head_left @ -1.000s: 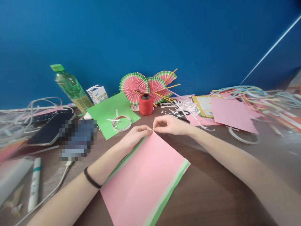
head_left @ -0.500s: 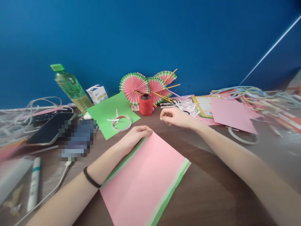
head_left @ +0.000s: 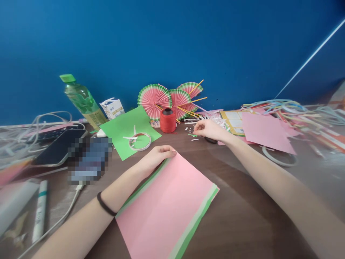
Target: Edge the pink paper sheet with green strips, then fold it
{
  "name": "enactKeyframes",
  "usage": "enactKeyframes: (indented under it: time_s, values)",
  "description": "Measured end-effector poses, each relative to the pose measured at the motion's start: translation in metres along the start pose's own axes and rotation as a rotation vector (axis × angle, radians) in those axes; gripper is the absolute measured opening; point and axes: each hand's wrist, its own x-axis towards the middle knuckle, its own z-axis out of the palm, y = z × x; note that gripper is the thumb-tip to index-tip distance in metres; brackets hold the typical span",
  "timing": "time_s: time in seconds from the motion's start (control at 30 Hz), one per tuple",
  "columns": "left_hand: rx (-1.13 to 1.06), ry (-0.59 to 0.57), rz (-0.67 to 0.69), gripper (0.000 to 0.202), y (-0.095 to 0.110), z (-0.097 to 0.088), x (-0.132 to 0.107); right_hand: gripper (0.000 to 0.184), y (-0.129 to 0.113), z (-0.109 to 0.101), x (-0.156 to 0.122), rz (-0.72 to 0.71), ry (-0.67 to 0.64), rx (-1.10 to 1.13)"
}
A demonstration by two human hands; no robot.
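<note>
Pink paper [head_left: 169, 201] with pale and green bands along two opposite edges lies at a slant in front of me. My left hand [head_left: 159, 155] grips its top corner between thumb and fingers, wrist resting over the left green band. Farther back on the right, my right hand [head_left: 210, 129] hovers at a pile of white paper scraps [head_left: 219, 120], its fingertips pinched together. Whatever it may hold is hidden. Small loose snippets [head_left: 192, 133], white and green, lie just left of its fingertips. Part of a black object [head_left: 211, 140] shows beneath that hand.
A green sheet [head_left: 122, 131] carries a roll of tape [head_left: 140, 141]. Behind stand a red thread spool [head_left: 167, 121], pleated paper fans [head_left: 154, 100], a green bottle [head_left: 82, 99] and a small white box [head_left: 112, 108]. Phones, a cable and a marker [head_left: 40, 212] lie left; pink sheets [head_left: 265, 131] right.
My right hand has shifted right and slightly back, uncovering snippets on the table. A small white bit at its fingertips no longer shows. My left hand keeps its hold on the pink paper.
</note>
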Motion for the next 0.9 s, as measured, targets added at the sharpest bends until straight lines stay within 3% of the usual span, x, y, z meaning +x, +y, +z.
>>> enactKeyframes:
  time_s: [0.2, 0.43, 0.53, 0.67, 0.73, 0.9]
  values:
    - [0.009, -0.01, 0.013, 0.023, -0.002, -0.001, 0.001, 0.01, 0.009, -0.001, 0.004, -0.001, 0.069, -0.116]
    - [0.06, 0.002, 0.02, 0.023, 0.0, 0.0, -0.001, 0.029, 0.01, -0.001, 0.002, -0.019, 0.178, -0.282]
    - [0.059, 0.031, 0.02, 0.027, 0.002, 0.003, -0.002, 0.025, -0.004, 0.001, -0.004, -0.047, 0.092, -0.137]
    - [0.003, 0.035, 0.035, 0.036, 0.001, 0.004, -0.002, 0.024, -0.034, 0.006, -0.02, -0.167, -0.24, 0.082]
    - [-0.013, 0.038, 0.05, 0.043, 0.0, 0.003, 0.0, 0.023, -0.047, 0.009, -0.028, -0.252, -0.312, 0.1]
    - [0.056, 0.056, 0.119, 0.066, 0.001, 0.0, 0.001, 0.021, -0.059, 0.015, -0.038, -0.294, -0.235, 0.026]
